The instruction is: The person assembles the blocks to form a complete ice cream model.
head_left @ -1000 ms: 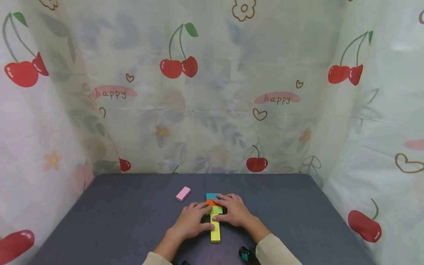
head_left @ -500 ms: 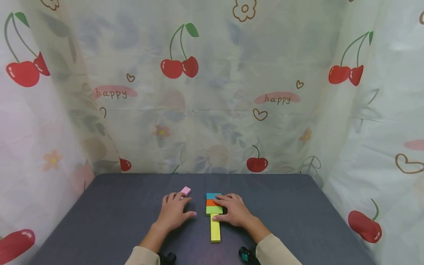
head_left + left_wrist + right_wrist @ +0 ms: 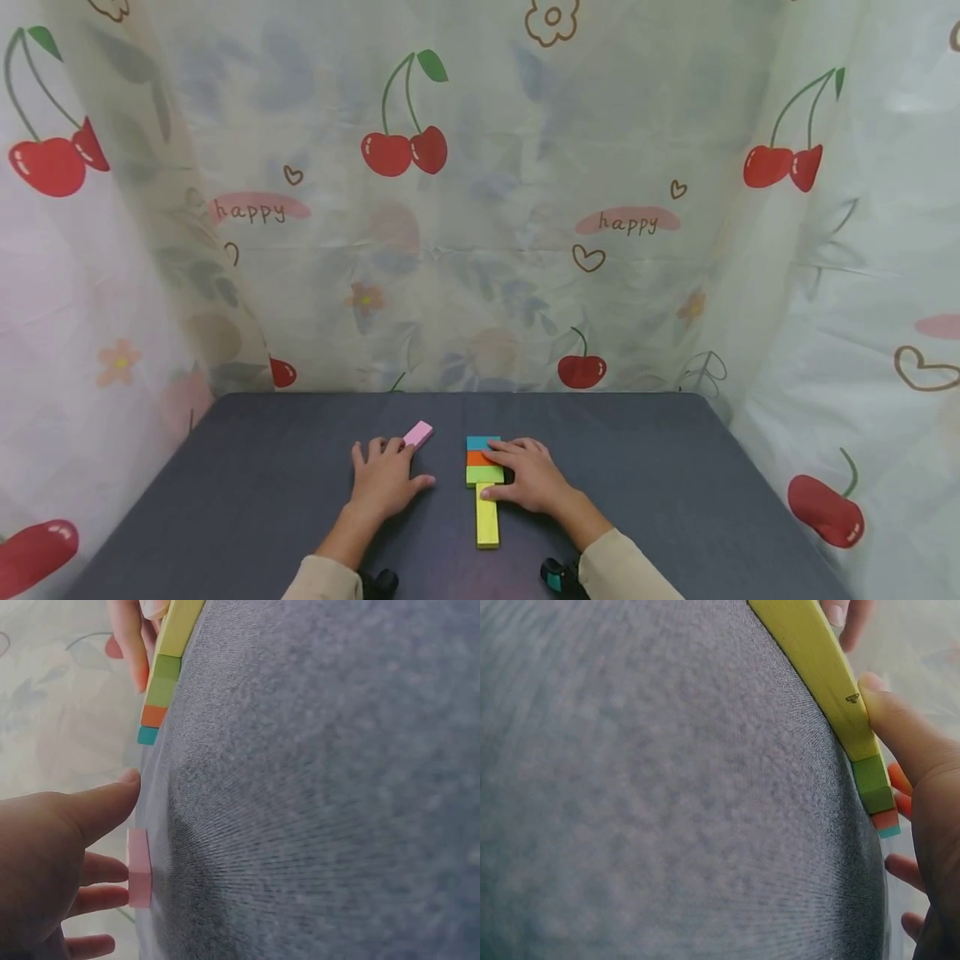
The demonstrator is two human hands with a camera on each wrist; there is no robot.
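My left hand [image 3: 382, 479] is over the left part of the table, thumb spread away and fingertips right at the pink block [image 3: 418, 433]. In the left wrist view, fingers reach to the side of that pink block [image 3: 139, 870]. A T-shaped group lies flat: blue block [image 3: 482, 442], orange block [image 3: 476, 458] and green block [image 3: 484, 475] side by side, with a yellow block [image 3: 487, 525] running toward me. My right hand [image 3: 534, 479] rests on the group's right side, its thumb on the yellow block and fingers over the orange and blue ones.
Under everything is a dark grey tabletop [image 3: 645, 467]. A pale curtain [image 3: 480, 292] printed with cherries hangs behind it and on both sides. Dark wrist devices show beneath the sleeves, the right device [image 3: 557, 575] with a teal patch.
My left hand has left the green and yellow blocks and moved left to the pink block, drawing slightly farther left lately. My right hand has stayed on the group.
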